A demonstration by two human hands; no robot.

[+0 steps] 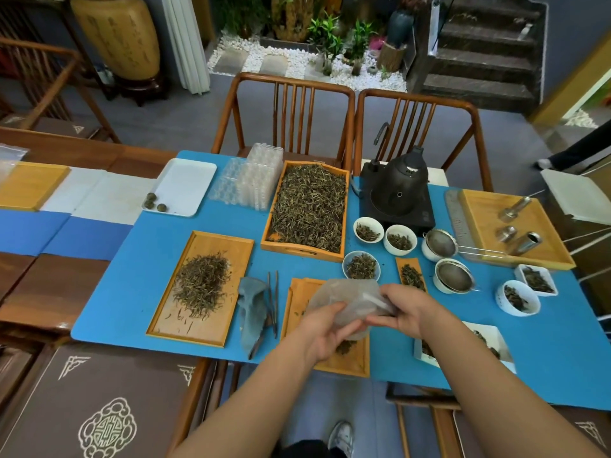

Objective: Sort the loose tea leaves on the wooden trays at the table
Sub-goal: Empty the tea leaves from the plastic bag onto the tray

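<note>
Both my hands hold a clear plastic bag above a small wooden tray at the table's near edge. My left hand grips the bag's lower end and my right hand pinches its right end. A few tea leaves lie on that tray under the bag. A flat wooden tray on the left carries a heap of loose tea leaves. A deeper wooden tray behind is filled with tea leaves.
Several white bowls of tea and two strainers stand right of centre, by a black kettle. Wooden tongs and a grey scoop lie between the trays. A white tray, clear plastic moulds and a tray with metal tools sit around.
</note>
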